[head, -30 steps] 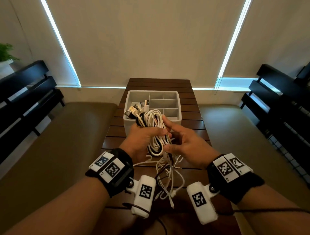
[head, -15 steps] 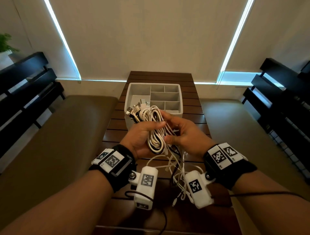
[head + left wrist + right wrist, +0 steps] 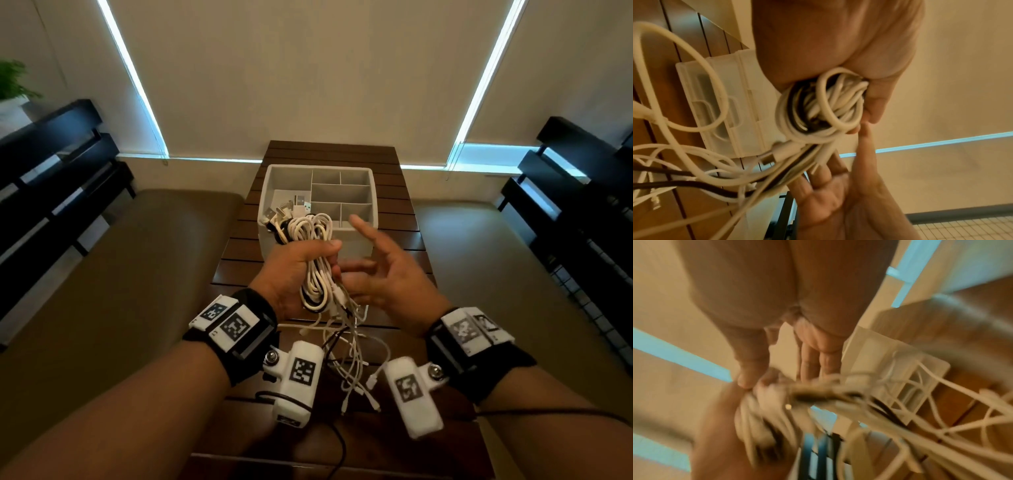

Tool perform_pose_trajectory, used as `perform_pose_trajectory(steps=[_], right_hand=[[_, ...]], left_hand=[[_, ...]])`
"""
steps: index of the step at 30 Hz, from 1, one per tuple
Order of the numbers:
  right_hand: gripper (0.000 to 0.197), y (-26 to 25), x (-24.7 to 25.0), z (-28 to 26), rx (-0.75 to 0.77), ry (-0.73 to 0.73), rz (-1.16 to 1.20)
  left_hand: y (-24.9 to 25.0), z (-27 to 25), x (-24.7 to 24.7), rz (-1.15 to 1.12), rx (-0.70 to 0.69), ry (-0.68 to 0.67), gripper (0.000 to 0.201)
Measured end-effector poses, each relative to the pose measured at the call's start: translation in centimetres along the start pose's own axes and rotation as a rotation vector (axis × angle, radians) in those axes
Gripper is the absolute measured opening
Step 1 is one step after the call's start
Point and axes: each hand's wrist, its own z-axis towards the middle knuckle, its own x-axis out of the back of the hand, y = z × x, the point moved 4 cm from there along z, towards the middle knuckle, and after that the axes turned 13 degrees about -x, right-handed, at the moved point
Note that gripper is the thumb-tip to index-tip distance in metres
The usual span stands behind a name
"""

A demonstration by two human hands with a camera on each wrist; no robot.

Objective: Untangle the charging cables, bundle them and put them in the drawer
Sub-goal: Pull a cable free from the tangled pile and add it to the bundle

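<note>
White and black charging cables (image 3: 317, 260) sit bunched in our left hand (image 3: 294, 270), whose fingers and thumb curl tightly round the middle of the coil. We see the looped top of the bundle rising at twelve o'clock above the fist, with several USB plugs (image 3: 284, 212) fanning out toward eleven o'clock. Below the fist, at six o'clock, loose tails (image 3: 349, 363) of the cables hang down in a tangle between our two wrists, their small connectors dangling over the table (image 3: 239, 260).

Our right hand (image 3: 387, 274) floats at three o'clock of the bundle, just beside it, fingers spread and relaxed, gripping nothing; the index finger points up toward twelve o'clock. In the left wrist view one right fingertip (image 3: 865, 129) comes very near the left hand's fingertips; we cannot tell whether they touch. The right wrist view is too blurred to add more.

The pale grey drawer organiser (image 3: 374, 192) stands on the slatted wooden table at twelve o'clock of both hands, divided into compartments. The plugs show in front of its large left compartment; we cannot tell whether they rest in it.
</note>
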Motion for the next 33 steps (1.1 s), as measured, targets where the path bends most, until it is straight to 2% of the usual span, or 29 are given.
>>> perform_pose_trajectory(steps=[2, 5, 8, 11, 14, 16, 18, 20, 22, 24, 25, 26, 29, 31, 33], right_hand=[[0.053, -0.8, 0.9, 0.1, -0.024, 0.049, 0.081], [0.023, -2.8, 0.8, 0.4, 0.103, 0.229, -0.269], [0.003, -4.0, 0.3, 0.7, 0.177, 0.319, -0.488], [0.016, -4.4, 0.3, 0.8, 0.195, 0.329, -0.714], [0.006, -4.3, -0.4, 0.3, 0.269, 0.360, -0.916], [0.009, -4.2, -0.6, -0.1, 0.315, 0.387, -0.881], [0.019, -3.9, -0.6, -0.4, 0.269, 0.348, -0.792], [0.039, -3.0, -1.3, -0.7, 0.121, 0.161, -0.610], [0.077, -1.6, -2.2, -1.0, -0.012, 0.006, -0.385], [0.113, -0.7, -2.7, -0.9, -0.066, 0.020, -0.325], [0.121, -0.5, -2.8, -0.8, -0.086, 0.044, -0.327], [0.121, -0.4, -2.9, -0.5, -0.093, 0.050, -0.353], [0.085, -0.8, -2.8, 0.3, -0.092, -0.003, -0.505], [0.074, -0.7, -2.6, 0.4, -0.130, -0.015, -0.564], [0.057, -0.7, -2.7, 0.5, -0.133, -0.024, -0.585]], left_hand=[[-0.2, 0.1, 0.6, 0.055, -0.022, -0.001, 0.014], [-0.7, 0.0, 0.5, 0.129, -0.108, -0.029, 0.017], [-0.9, -0.5, -0.4, 0.169, -0.104, -0.110, 0.024], [-0.7, -0.9, -0.5, 0.253, -0.083, -0.178, 0.023], [-0.7, -1.0, -0.4, 0.317, -0.098, -0.175, 0.024], [-0.6, -1.1, -0.6, 0.319, -0.117, -0.163, 0.023], [-0.5, -1.0, -0.8, 0.304, -0.140, -0.102, 0.022], [-0.3, -0.7, -0.8, 0.259, -0.135, -0.029, 0.018], [-0.2, -0.5, -1.4, 0.190, -0.094, -0.025, 0.014], [0.0, -0.5, -1.8, 0.176, -0.103, -0.020, 0.014], [0.0, -0.5, -1.9, 0.183, -0.120, -0.009, 0.013], [-0.1, -0.5, -1.7, 0.189, -0.136, 0.007, 0.013], [-0.6, -0.6, -1.4, 0.192, -0.117, 0.025, 0.015], [-0.7, -0.6, -1.4, 0.138, -0.097, 0.026, 0.012], [-0.4, -0.6, -1.4, 0.124, -0.136, 0.037, 0.008]])
